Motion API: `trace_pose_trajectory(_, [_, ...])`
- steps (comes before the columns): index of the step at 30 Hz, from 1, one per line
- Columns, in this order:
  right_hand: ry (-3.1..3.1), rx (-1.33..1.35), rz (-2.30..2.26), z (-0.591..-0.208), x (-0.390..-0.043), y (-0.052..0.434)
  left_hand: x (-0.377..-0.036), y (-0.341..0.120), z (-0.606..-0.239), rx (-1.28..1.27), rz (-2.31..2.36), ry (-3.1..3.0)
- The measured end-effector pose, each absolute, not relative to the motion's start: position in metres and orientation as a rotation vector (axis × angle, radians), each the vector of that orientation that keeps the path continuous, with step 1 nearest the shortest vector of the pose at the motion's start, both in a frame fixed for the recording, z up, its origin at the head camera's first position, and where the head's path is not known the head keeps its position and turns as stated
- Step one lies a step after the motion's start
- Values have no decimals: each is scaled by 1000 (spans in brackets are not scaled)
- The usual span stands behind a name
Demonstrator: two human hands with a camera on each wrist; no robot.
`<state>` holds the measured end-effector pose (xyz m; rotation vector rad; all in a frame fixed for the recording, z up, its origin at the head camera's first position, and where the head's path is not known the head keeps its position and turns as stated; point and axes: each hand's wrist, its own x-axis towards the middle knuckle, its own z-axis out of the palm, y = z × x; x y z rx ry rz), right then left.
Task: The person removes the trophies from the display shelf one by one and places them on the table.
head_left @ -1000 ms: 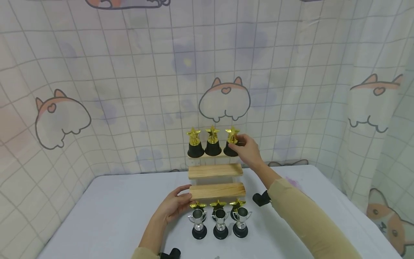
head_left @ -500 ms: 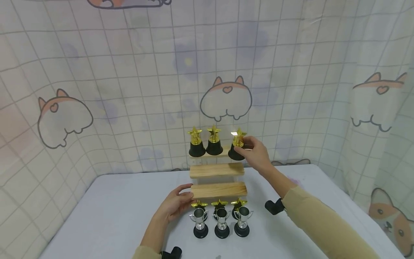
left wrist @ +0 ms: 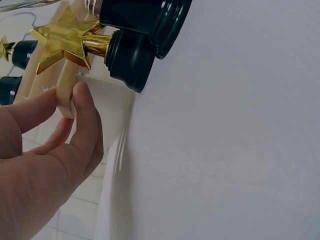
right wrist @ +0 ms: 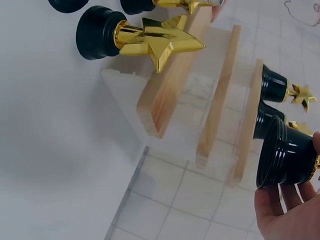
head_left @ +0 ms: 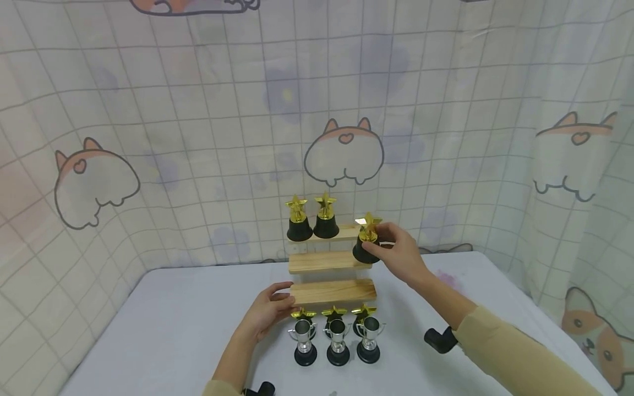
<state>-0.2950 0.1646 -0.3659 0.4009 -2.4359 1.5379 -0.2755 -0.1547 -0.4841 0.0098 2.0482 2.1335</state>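
My right hand point(head_left: 403, 256) holds a gold star trophy point(head_left: 365, 250) with a black base, near the right end of the middle wooden shelf point(head_left: 322, 263). In the right wrist view the trophy's black base point(right wrist: 287, 152) is apart from the shelf boards, the fingers around it. Two matching star trophies point(head_left: 298, 228) stand on the top shelf point(head_left: 346, 233), towards its left. My left hand point(head_left: 264, 313) pinches the left end of the lowest shelf point(head_left: 333, 291); the left wrist view shows thumb and fingers on either side of the board end point(left wrist: 65, 92).
Three silver cup trophies point(head_left: 338, 344) stand on the white table point(head_left: 173, 324) before the shelves. Right behind them is a row of three more gold star trophies point(head_left: 364, 312), partly hidden. A grid-patterned cloth point(head_left: 223, 137) hangs behind the table.
My right hand has taken the right-hand star trophy off the top shelf and brought it right, then down towards the middle shelf. The left hand has stayed on the lowest shelf.
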Motion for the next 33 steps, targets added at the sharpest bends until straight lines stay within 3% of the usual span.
trace_pose_trajectory(33, [-2454, 486, 1596, -372, -232, 151, -278, -148, -478, -45, 2103, 2105])
